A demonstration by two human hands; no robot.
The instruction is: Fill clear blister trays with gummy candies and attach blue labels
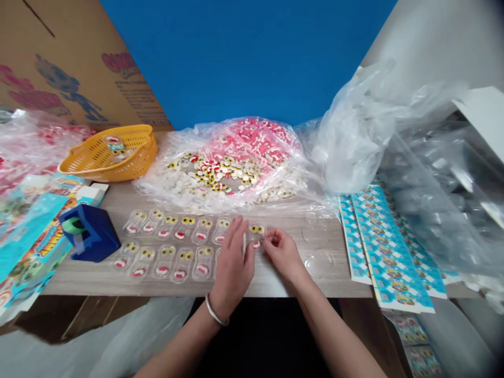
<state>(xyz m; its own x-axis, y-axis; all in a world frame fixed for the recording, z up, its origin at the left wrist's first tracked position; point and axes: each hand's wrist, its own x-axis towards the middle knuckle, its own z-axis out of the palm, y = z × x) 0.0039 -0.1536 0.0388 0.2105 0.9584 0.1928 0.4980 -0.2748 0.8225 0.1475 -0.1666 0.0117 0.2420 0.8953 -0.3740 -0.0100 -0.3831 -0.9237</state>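
A clear plastic shell with two yellow eye pieces and a red-and-white mouth piece lies between my hands. My left hand is at its left side, fingers stretched out and thumb apart, partly covering neighbouring shells. My right hand pinches the shell's right edge near the mouth piece, thumb and forefinger together. Left of my hands, two rows of similar shells run along the table; one upper-row shell and one lower-row shell show eyes and mouths set in them.
Behind lies an open plastic bag of loose eye and mouth pieces. A yellow basket and blue tape dispenser stand left. Printed blue card sheets and a bag of clear shells are right. Empty clear shells lie nearby.
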